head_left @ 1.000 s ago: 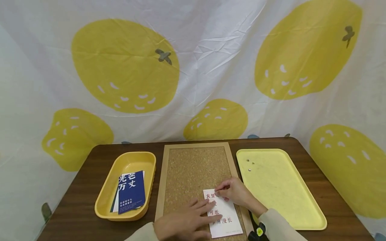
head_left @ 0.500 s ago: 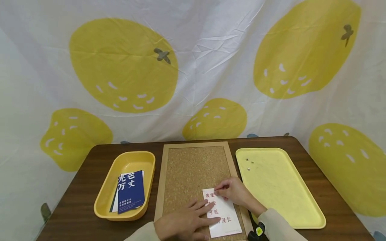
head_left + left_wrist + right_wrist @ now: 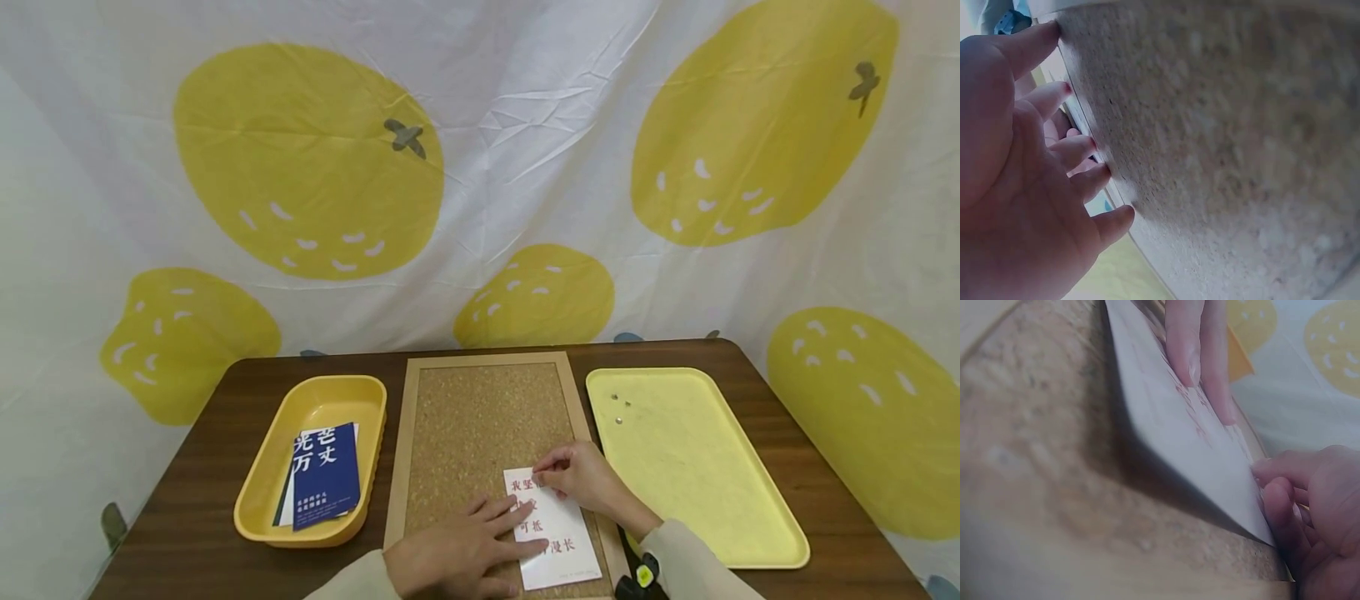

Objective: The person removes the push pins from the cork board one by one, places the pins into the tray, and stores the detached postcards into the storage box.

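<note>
A white card (image 3: 558,525) with red characters lies on the lower right of a wood-framed cork board (image 3: 487,425). My left hand (image 3: 465,546) is spread flat, its fingertips pressing the card's left part; in the left wrist view the fingers (image 3: 1072,150) reach to the card's edge. At the top of the card, my right hand (image 3: 581,477) brings thumb and index finger together in a pinch. The fingertips hide whatever tiny thing is between them. In the right wrist view the card's near edge (image 3: 1160,456) stands slightly off the cork, with a shadow under it.
On the left stands a yellow-orange basket (image 3: 262,500) holding a blue card (image 3: 327,483) and others beneath it. A pale yellow tray (image 3: 712,475) lies right of the board, with several small metallic bits (image 3: 618,421) near its upper left corner. A lemon-print cloth (image 3: 480,167) hangs behind.
Both hands and the card keep nearly the same places. The whole head view has shifted very slightly.
</note>
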### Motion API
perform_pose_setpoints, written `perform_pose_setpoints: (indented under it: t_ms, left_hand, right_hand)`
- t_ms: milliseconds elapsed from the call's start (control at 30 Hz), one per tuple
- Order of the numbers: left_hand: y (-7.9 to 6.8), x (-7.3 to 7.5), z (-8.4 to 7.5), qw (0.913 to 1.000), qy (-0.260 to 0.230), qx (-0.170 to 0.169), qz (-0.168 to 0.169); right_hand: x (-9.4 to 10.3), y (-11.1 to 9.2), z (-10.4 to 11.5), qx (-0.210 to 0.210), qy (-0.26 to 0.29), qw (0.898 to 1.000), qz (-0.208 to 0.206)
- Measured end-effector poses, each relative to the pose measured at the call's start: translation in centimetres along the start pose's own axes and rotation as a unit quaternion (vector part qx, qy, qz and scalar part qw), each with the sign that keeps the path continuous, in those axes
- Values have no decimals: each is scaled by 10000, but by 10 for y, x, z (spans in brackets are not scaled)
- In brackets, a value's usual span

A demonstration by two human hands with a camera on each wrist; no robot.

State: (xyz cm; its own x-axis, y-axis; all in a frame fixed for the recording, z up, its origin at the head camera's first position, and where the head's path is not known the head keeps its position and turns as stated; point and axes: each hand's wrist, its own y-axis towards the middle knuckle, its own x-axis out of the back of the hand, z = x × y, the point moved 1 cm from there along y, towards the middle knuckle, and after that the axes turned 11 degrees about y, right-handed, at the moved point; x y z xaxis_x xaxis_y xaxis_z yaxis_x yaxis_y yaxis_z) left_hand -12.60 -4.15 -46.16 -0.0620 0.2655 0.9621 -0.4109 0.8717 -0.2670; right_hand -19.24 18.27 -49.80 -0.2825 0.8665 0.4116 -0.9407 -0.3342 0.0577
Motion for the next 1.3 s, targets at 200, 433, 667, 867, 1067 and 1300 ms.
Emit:
perform_pose_setpoints:
  t_ms: [200,433,667,867,1067,1300]
  left_hand:
    - [-1,1,1,9997,234,-21,-24]
    - [-2,2,1,9985,509,-66,-186]
    - [-2,0,1,9986,483,-51,-191]
    - [-1,0,1,9996,268,8,-53]
    - [0,-1,1,9999,143,43,28]
    - [-1,0,1,9999,127,57,-47]
  right_hand:
    - [0,1,-1,41,-85,10000,-16]
    - [-1,0,0,84,-65,9999,32]
    - [0,-1,2,103,-29,9999,41]
    - [0,-3,3,73,-3,10000,37]
    - [-1,-3,3,70,25,10000,36]
    - [-1,-2,2,113,78,9999,31]
